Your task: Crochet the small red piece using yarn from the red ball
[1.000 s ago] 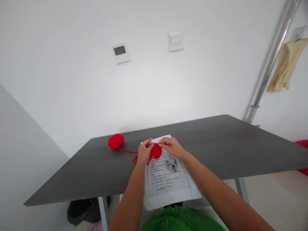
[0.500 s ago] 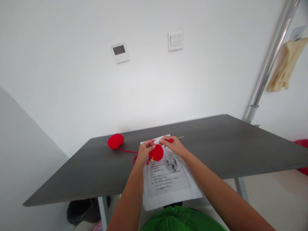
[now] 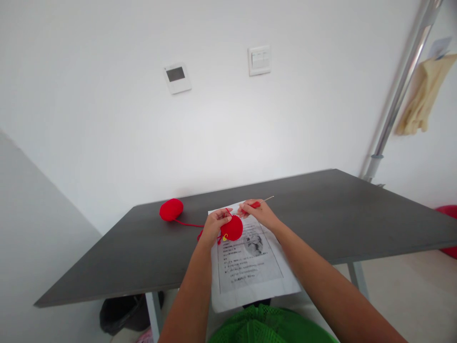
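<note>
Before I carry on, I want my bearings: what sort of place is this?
Probably a plain indoor workroom or office; the view can't settle which. A dark table stands by a white wall, which carries a switch panel and a small panel with a dark screen.

Pinches a red crocheted disc [image 3: 234, 229] in the left hand [image 3: 213, 226] and holds a red-handled hook [image 3: 256, 205] in the right hand [image 3: 261, 213], above printed paper [image 3: 252, 288]
</note>
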`<control>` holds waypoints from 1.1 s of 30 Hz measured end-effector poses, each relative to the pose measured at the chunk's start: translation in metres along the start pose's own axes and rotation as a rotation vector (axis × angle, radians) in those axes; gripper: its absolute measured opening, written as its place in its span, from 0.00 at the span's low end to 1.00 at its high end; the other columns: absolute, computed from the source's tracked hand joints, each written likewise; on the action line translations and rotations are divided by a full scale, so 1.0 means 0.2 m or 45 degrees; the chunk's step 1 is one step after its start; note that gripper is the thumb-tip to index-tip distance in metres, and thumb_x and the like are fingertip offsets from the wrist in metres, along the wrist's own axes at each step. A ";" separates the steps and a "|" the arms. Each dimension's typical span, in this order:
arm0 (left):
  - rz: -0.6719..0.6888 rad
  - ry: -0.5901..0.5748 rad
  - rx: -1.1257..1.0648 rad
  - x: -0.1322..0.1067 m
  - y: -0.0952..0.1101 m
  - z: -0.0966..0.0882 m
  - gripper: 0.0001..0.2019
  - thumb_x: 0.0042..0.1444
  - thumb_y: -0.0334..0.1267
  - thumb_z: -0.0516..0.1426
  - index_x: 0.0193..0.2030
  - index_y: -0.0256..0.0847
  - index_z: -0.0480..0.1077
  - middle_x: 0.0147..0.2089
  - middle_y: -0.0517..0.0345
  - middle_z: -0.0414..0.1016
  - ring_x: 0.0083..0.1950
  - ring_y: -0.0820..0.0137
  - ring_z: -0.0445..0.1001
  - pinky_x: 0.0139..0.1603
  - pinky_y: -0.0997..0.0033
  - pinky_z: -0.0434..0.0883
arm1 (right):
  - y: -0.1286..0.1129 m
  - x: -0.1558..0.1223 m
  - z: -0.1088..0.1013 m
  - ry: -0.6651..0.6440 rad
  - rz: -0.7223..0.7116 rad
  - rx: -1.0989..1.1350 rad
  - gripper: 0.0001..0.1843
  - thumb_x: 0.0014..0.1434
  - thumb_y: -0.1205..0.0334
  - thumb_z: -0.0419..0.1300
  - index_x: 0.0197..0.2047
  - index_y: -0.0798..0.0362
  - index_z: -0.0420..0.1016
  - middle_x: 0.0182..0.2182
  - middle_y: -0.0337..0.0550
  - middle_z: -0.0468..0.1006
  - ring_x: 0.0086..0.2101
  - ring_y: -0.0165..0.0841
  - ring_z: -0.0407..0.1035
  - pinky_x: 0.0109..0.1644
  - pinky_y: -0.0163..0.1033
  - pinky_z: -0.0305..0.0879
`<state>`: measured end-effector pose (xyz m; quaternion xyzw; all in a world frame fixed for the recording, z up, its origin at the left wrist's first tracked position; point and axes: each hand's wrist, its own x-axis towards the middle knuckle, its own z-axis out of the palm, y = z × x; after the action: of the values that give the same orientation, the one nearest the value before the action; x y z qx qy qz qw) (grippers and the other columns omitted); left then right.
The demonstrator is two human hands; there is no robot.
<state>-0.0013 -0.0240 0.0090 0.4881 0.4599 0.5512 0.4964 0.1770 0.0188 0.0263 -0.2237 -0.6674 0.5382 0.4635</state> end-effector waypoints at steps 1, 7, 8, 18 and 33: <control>0.002 -0.005 -0.009 0.00 0.00 0.00 0.20 0.36 0.36 0.64 0.40 0.35 0.74 0.28 0.57 0.72 0.28 0.73 0.69 0.31 0.73 0.64 | 0.00 0.00 0.00 -0.005 0.008 0.013 0.19 0.49 0.47 0.61 0.26 0.58 0.77 0.21 0.42 0.76 0.24 0.31 0.70 0.31 0.36 0.69; -0.006 -0.042 -0.081 0.00 0.01 0.00 0.17 0.36 0.34 0.64 0.38 0.35 0.75 0.27 0.60 0.70 0.27 0.75 0.68 0.30 0.75 0.63 | -0.02 0.00 -0.01 0.005 0.076 0.121 0.20 0.47 0.47 0.63 0.26 0.58 0.77 0.19 0.42 0.75 0.23 0.31 0.71 0.31 0.37 0.69; -0.009 -0.048 -0.088 -0.01 0.01 0.00 0.17 0.37 0.34 0.64 0.38 0.35 0.74 0.27 0.60 0.70 0.27 0.75 0.68 0.30 0.75 0.63 | -0.02 0.00 -0.01 0.011 0.089 0.140 0.20 0.47 0.47 0.63 0.26 0.59 0.77 0.19 0.42 0.75 0.23 0.31 0.71 0.31 0.37 0.70; -0.018 -0.085 -0.133 -0.03 0.04 0.01 0.17 0.35 0.34 0.65 0.37 0.34 0.75 0.27 0.57 0.71 0.26 0.75 0.68 0.29 0.75 0.63 | -0.01 0.00 -0.02 -0.006 0.116 0.242 0.19 0.49 0.48 0.62 0.26 0.59 0.76 0.20 0.44 0.76 0.22 0.31 0.72 0.30 0.36 0.70; -0.068 -0.085 -0.186 -0.03 0.04 0.02 0.16 0.34 0.33 0.66 0.35 0.34 0.75 0.25 0.58 0.72 0.25 0.76 0.68 0.28 0.77 0.62 | -0.03 -0.01 -0.02 -0.047 0.081 0.156 0.18 0.49 0.50 0.62 0.26 0.59 0.77 0.22 0.44 0.77 0.23 0.32 0.73 0.31 0.37 0.71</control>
<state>0.0010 -0.0312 0.0176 0.4562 0.4145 0.5534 0.5602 0.1830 0.0182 0.0313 -0.2061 -0.6343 0.5965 0.4465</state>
